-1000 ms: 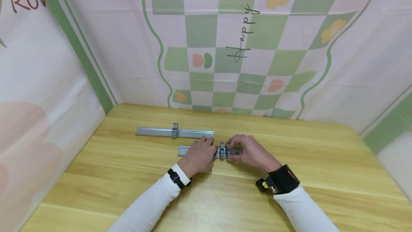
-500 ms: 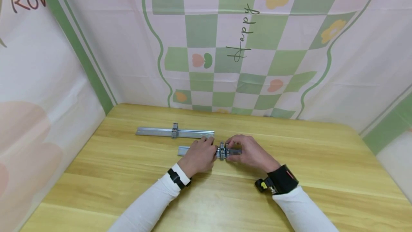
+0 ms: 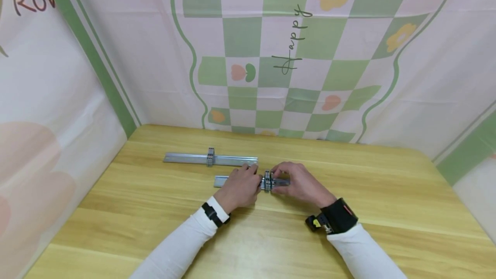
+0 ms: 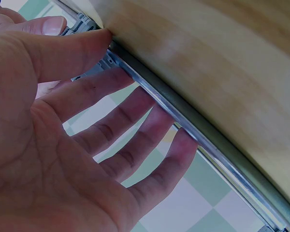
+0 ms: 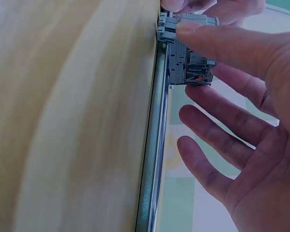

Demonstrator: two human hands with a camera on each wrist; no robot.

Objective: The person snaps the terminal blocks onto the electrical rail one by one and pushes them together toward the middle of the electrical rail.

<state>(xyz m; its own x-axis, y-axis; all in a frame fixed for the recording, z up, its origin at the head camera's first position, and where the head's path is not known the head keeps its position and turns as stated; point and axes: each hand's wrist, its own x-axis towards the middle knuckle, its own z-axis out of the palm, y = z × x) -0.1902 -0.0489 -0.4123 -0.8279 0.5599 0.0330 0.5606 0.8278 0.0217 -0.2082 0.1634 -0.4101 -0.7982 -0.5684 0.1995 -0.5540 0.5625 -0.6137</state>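
Note:
On the wooden table, my left hand (image 3: 241, 187) grips the near metal DIN rail (image 3: 221, 181), thumb on its front edge and fingertips along the far one. Just to the right of that hand, a grey terminal block (image 3: 267, 181) sits across the rail. My right hand (image 3: 305, 185) pinches a second grey terminal block (image 5: 191, 65) between thumb and forefinger, close against the first. In the right wrist view its other fingers spread away from the rail. The rail's right end shows under my right palm in the head view.
Behind the hands lies a longer DIN rail (image 3: 236, 161) with a grey terminal block (image 3: 210, 157) near its middle. A patterned cloth (image 3: 248, 98) hangs along the table's back edge. Bare table (image 3: 267, 244) lies in front of the hands.
My right hand has shifted slightly left, sliding its terminal block along the rail until the gap to the first block has closed. My left hand has stayed in place.

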